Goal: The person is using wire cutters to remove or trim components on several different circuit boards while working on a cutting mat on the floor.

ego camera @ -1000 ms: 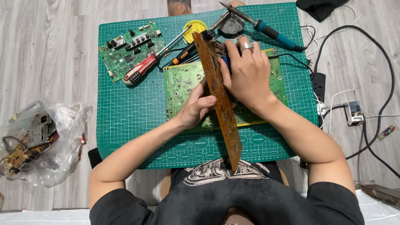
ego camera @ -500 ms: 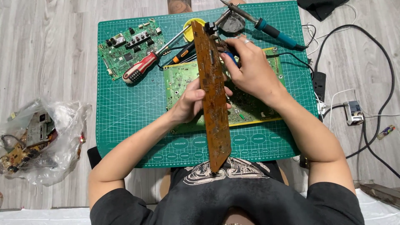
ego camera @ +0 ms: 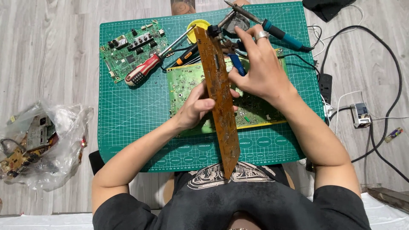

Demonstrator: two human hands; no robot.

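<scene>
- Left hand [ego camera: 197,105]: closed around the middle of the long, narrow brown circuit board [ego camera: 220,100], held on edge above the green cutting mat [ego camera: 128,115].
- Right hand [ego camera: 260,70]: grips blue-handled pliers [ego camera: 237,64] at the board's upper part.
- Green circuit board [ego camera: 187,83]: flat on the mat beneath.

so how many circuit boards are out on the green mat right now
3: a brown board held up on edge by the left hand, a green board lying flat beneath it, and a smaller green board at the mat's far left corner. The plastic bag off the mat holds more.
</scene>
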